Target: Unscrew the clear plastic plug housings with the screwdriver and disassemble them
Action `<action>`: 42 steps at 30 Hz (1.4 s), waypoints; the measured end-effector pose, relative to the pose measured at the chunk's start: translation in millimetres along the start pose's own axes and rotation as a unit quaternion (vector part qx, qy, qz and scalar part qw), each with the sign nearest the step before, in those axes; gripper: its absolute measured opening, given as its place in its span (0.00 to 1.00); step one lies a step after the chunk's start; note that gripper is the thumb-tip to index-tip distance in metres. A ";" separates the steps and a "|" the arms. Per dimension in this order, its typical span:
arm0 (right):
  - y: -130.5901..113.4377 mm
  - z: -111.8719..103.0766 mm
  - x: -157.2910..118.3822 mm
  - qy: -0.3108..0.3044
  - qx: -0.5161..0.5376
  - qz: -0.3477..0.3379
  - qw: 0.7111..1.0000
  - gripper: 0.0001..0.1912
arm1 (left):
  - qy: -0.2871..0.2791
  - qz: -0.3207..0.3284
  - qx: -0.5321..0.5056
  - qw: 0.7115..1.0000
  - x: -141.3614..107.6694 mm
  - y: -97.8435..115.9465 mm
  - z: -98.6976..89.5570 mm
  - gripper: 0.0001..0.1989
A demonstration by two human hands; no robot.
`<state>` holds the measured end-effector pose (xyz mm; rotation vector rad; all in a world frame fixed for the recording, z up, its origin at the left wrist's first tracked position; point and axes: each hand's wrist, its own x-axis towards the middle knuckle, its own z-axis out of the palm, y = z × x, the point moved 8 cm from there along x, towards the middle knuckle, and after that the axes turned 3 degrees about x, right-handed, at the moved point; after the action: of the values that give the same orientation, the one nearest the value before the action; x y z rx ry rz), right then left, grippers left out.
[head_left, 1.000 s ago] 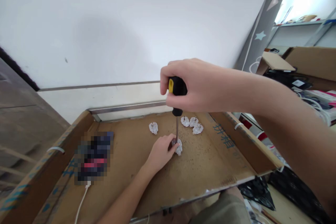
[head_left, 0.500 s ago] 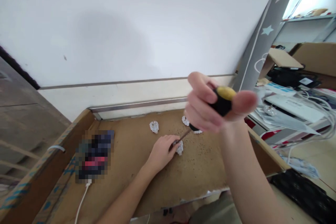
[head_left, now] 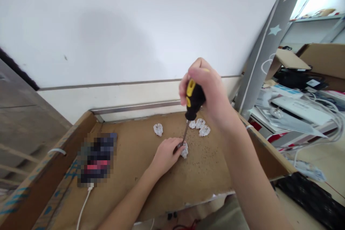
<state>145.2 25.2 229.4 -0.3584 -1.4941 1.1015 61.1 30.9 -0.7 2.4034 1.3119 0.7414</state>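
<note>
My right hand (head_left: 206, 88) is wrapped round the black and yellow handle of a screwdriver (head_left: 195, 101). The screwdriver's shaft slants down, and its tip meets a small clear plastic piece (head_left: 184, 151) on the cardboard surface (head_left: 129, 158). Low on the cardboard, my left hand (head_left: 167, 153) pinches that piece from its left side. Three similar clear pieces with metal prongs (head_left: 204, 130) lie behind and to the right, and another (head_left: 158, 129) sits alone further left.
A blurred-out dark object (head_left: 98, 158) with a white cable (head_left: 84, 206) lies at the left. Small dark specks dot the cardboard. Raised cardboard sides (head_left: 266, 154) flank it. Papers and cables (head_left: 299, 109) fill a surface at the right, beside a grey post (head_left: 269, 39).
My right hand has moved left and turned over the screwdriver, which now stands more upright. The pieces at the back right are less covered. My left hand has stayed in place.
</note>
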 end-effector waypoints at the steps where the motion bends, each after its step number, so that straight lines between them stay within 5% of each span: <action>1: -6.3 -3.3 1.2 0.027 -0.080 -0.019 0.996 0.13 | -0.001 -0.001 0.001 1.000 0.0 -0.6 0.4 0.09; 4: -24.4 -0.5 3.5 0.047 -0.308 -0.068 0.948 0.07 | 0.001 -0.002 0.001 1.000 0.1 -1.1 -0.1 0.10; 6: -29.2 -1.7 4.7 0.043 -0.325 -0.082 0.941 0.06 | 0.004 0.000 -0.002 1.000 0.3 -0.5 -1.0 0.10; 9: -21.1 -19.8 6.5 0.035 -0.131 -0.042 0.990 0.05 | 0.003 0.003 -0.008 1.000 0.6 0.3 -1.4 0.11; 11: -12.6 -25.8 6.8 -0.036 0.008 -0.002 0.999 0.09 | 0.001 0.005 -0.012 1.000 0.8 0.5 -1.4 0.11; 15: -12.2 -20.1 -2.0 -0.243 0.185 0.046 0.951 0.13 | -0.003 0.012 -0.017 1.000 1.0 1.5 -0.9 0.10; 18: -12.2 -13.9 -5.9 -0.288 0.194 0.065 0.936 0.12 | -0.001 0.011 -0.013 1.000 1.1 2.0 -1.4 0.11; 20: -9.3 -14.3 -1.3 -0.225 0.124 0.057 0.965 0.14 | 0.000 0.010 -0.011 1.000 1.1 1.9 -1.7 0.11; 22: -9.0 -25.7 5.7 -0.078 -0.063 0.030 0.995 0.15 | -0.002 0.007 -0.010 1.000 1.2 1.5 -1.3 0.11; 24: -19.7 -33.7 7.7 0.051 -0.247 -0.007 0.968 0.16 | -0.005 0.006 -0.011 1.000 1.2 0.9 -0.7 0.10; 26: -30.9 -31.2 9.5 0.102 -0.366 -0.038 0.924 0.15 | -0.005 0.005 -0.013 1.000 1.3 0.0 -0.5 0.10; 29: -37.2 -21.5 15.5 0.082 -0.512 -0.056 0.853 0.08 | -0.002 0.001 -0.013 1.000 1.4 -1.4 -0.4 0.10; 31: -35.5 -15.9 18.6 0.046 -0.560 -0.057 0.825 0.15 | -0.003 -0.001 -0.012 1.000 1.4 -2.2 0.2 0.10; 33: -33.1 -13.0 19.9 0.020 -0.523 -0.054 0.851 0.19 | -0.002 -0.001 -0.010 1.000 1.3 -2.4 0.3 0.10; 37: -26.5 -4.9 21.4 -0.045 -0.226 -0.021 0.973 0.09 | 0.001 0.003 -0.008 1.000 1.3 -0.9 -0.8 0.08; 42: -15.7 -1.0 24.7 -0.124 -0.007 0.055 0.991 0.04 | -0.002 0.010 -0.011 1.000 1.3 1.8 -2.3 0.08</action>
<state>145.1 36.2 256.6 -0.3261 -1.7192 1.2592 61.6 31.1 2.4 2.4038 1.2728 0.7514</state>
